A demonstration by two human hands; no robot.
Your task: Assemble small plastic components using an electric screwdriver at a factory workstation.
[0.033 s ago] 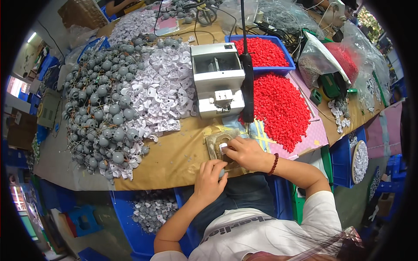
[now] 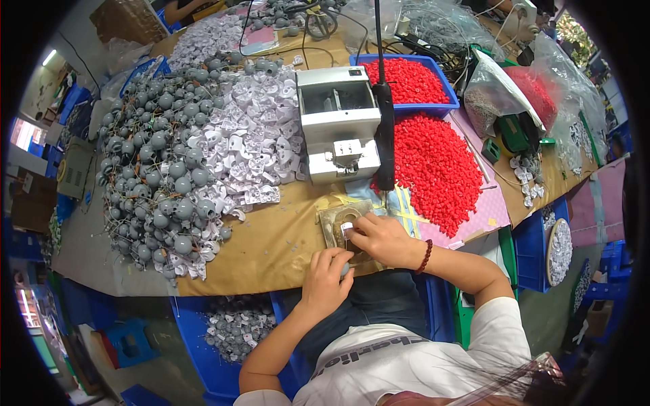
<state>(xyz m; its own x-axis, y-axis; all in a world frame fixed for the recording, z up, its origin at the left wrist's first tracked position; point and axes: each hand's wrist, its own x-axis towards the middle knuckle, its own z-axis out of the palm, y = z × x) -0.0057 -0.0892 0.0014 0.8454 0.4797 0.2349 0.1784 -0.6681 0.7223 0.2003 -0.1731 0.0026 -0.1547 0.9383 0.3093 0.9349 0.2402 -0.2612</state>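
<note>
My right hand [image 2: 387,240], with a dark red bead bracelet at its wrist, pinches a small white plastic piece [image 2: 347,227] over a worn, brownish block [image 2: 329,218] near the table's front edge. Just left of and below it, my left hand [image 2: 326,279] is closed on a small grey rounded part [image 2: 345,268], mostly covered by the fingers. A screwdriver [image 2: 384,135], black and hanging upright, ends with its tip right above the block. Behind the block stands a white and grey screw feeder [image 2: 338,125] with a see-through window.
Left lie a heap of grey wired balls [image 2: 159,162] and a pile of white plastic pieces [image 2: 254,142]. Red caps [image 2: 433,169] are heaped at right, before a blue tray [image 2: 450,101] of more. Below, a blue bin [image 2: 193,331] holds grey parts. Plastic bags [image 2: 487,95] stand far right.
</note>
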